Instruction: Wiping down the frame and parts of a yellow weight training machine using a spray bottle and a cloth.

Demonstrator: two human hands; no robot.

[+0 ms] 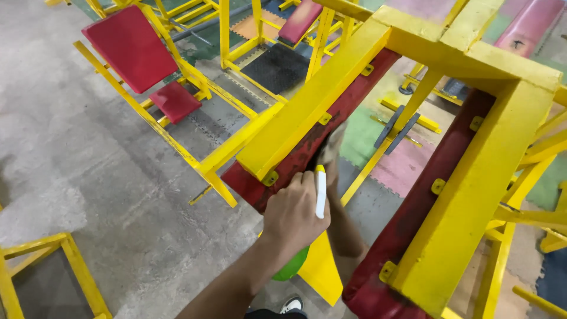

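My left hand [293, 212] grips a spray bottle [321, 192] with a white trigger, a yellow nozzle tip and a green body below my wrist. The nozzle is close to the underside of a long red pad [304, 155] bolted to a tilted yellow steel frame [313, 100]. My right hand [331, 172] reaches up behind the bottle and presses a blurred greyish cloth [334, 142] against that red pad; its fingers are mostly hidden. A second red pad [413, 218] runs along the frame's right beam.
A red-cushioned bench on a yellow frame [130, 47] stands at upper left, with more yellow frames behind and at lower left [71, 260]. Grey weight plates [397, 127] lean over coloured floor mats [407, 168]. The floor at left is concrete [77, 153]. My shoe [291, 305] shows below.
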